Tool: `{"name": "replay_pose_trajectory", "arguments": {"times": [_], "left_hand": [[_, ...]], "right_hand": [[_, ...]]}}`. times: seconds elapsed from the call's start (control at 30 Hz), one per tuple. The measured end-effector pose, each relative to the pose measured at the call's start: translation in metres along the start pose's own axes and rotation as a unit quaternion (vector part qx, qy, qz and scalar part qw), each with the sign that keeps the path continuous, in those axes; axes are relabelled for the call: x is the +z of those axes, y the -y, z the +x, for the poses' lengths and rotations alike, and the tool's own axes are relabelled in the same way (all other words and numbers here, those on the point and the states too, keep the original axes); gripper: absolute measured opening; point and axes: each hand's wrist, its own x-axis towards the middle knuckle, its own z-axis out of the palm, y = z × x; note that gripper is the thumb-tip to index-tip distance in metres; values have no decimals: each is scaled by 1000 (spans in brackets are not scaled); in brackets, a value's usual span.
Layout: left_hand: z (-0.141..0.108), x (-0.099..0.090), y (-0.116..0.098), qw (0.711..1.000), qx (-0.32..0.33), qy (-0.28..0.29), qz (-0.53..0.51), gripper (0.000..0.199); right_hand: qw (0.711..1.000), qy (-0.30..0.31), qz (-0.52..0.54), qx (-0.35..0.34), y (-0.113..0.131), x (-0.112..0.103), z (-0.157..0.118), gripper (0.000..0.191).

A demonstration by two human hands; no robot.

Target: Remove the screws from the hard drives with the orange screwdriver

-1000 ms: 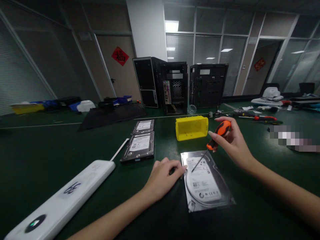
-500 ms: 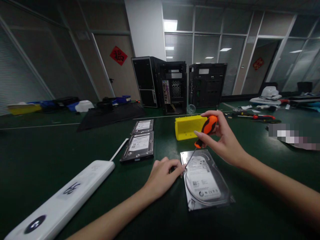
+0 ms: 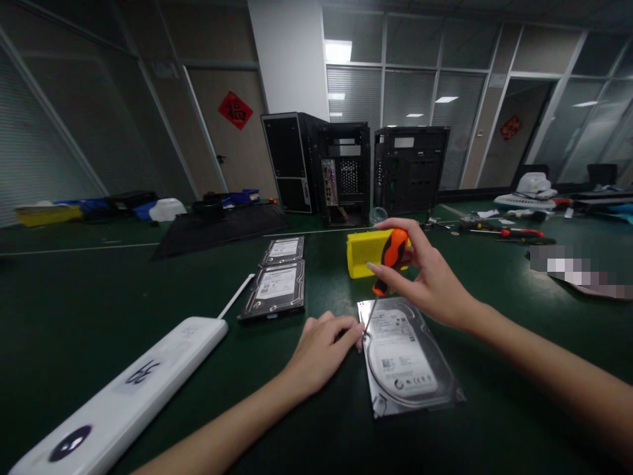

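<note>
A silver hard drive [image 3: 403,356] with a white label lies flat on the dark green table. My right hand [image 3: 426,280] grips an orange and black screwdriver [image 3: 394,251] above its far left part. The screwdriver's shaft slants down so that the tip meets the drive's left edge. Beside that tip, the pinched fingers of my left hand [image 3: 324,348] touch the same edge; whatever is between them is too small to make out. Behind the drive stands a yellow open-fronted bin [image 3: 364,254], partly covered by my right hand and the screwdriver.
Two more hard drives, a nearer one [image 3: 277,287] and a farther one [image 3: 283,249], lie left of centre. A white power strip [image 3: 133,389] runs along the front left. Computer cases [image 3: 410,168] stand at the back. Hand tools [image 3: 521,233] lie at the right.
The screwdriver's handle and my right hand have shifted left, bringing the screwdriver closer to upright. Its tip stays near the drive's left edge. My left hand has hardly moved.
</note>
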Motion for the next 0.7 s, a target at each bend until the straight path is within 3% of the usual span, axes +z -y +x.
{"name": "replay_pose_trajectory", "arguments": {"times": [0.7], "left_hand": [[-2, -1, 0, 1000, 13, 0, 10, 36]], "right_hand": [[1000, 13, 0, -8, -1, 1, 0, 52]]}}
